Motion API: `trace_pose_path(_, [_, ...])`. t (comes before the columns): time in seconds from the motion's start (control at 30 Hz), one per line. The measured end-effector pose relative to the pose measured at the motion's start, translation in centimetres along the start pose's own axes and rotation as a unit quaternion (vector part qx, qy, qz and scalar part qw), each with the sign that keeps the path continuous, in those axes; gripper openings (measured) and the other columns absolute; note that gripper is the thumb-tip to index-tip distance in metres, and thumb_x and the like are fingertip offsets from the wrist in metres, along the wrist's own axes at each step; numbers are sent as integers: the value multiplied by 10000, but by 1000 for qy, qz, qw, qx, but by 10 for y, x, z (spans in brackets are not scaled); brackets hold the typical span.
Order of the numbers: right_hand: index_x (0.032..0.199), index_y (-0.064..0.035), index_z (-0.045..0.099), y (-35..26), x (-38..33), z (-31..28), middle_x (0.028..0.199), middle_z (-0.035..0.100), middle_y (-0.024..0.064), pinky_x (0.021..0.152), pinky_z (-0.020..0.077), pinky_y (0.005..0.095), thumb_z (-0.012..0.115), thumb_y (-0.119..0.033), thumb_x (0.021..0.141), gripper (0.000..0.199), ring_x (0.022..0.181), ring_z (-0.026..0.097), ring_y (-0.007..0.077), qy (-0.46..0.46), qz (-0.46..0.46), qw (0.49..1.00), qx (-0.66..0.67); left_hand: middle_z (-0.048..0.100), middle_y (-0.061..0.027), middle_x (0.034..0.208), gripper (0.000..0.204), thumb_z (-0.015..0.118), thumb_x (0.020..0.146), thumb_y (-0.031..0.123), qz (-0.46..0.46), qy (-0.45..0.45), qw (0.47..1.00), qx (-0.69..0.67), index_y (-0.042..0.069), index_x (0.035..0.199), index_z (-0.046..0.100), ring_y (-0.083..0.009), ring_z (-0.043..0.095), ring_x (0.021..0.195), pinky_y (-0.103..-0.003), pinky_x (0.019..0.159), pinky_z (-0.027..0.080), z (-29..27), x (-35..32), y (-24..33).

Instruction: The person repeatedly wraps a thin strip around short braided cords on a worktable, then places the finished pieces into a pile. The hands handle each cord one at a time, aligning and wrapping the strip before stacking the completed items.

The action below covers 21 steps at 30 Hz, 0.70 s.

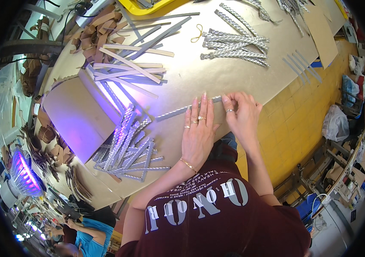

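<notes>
A thin silver-grey strip with a twisted, braided look lies slantwise on the table in front of me. My left hand rests flat across it, fingers straight, pressing it against the tabletop. At the strip's right end, my right hand pinches it between thumb and fingers. A heap of similar silver braided strips lies to the left of my left hand. Farther off, thicker silver braids lie in a loose bundle.
Flat tan and grey strips are scattered at the far left near brown leather pieces. A curved brown panel stands at the left. A yellow tray sits at the back. Several grey strips lie near the table's right edge.
</notes>
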State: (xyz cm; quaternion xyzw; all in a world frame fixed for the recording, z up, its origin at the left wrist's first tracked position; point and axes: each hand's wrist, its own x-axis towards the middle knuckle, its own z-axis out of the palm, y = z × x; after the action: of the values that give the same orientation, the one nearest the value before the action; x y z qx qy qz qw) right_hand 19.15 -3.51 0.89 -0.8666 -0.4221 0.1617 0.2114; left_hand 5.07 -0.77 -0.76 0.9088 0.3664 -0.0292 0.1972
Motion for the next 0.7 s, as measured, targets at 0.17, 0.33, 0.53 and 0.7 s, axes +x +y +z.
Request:
trace_pose_path(0.17, [865, -96, 672, 0, 3, -5, 813, 638, 31, 844, 323, 412, 651, -260, 930, 177, 833, 568, 216, -28, 23, 999, 30, 223, -123, 1624, 755, 604, 937, 381, -1, -5, 1000, 20, 44, 1535, 289, -312, 233, 1492, -435, 1191, 259, -2, 1, 1])
trace_pose_path(0.33, [862, -88, 647, -4, -3, 7, 799, 608, 26, 867, 328, 415, 639, -246, 942, 178, 814, 552, 221, 37, 1, 999, 1, 223, -127, 1623, 752, 590, 944, 391, -1, -13, 999, 35, 46, 1537, 284, -314, 235, 1491, -440, 1193, 252, -2, 1, 1])
trace_pose_path(0.53, [872, -85, 649, -4, -8, 13, 858, 631, 34, 897, 317, 446, 636, -228, 932, 156, 877, 553, 230, 48, 0, 999, -11, 240, -168, 1609, 695, 576, 958, 313, 1, 3, 1000, 5, 57, 1539, 292, -341, 256, 1481, -470, 1187, 256, -1, 2, 2])
trace_pose_path(0.7, [872, -85, 641, -5, -9, 15, 855, 629, 39, 905, 316, 452, 642, -226, 925, 150, 881, 553, 236, 55, 2, 998, -20, 248, -167, 1607, 656, 546, 974, 311, -4, 17, 1000, 23, 86, 1540, 301, -346, 275, 1472, -468, 1186, 261, 2, 2, 4])
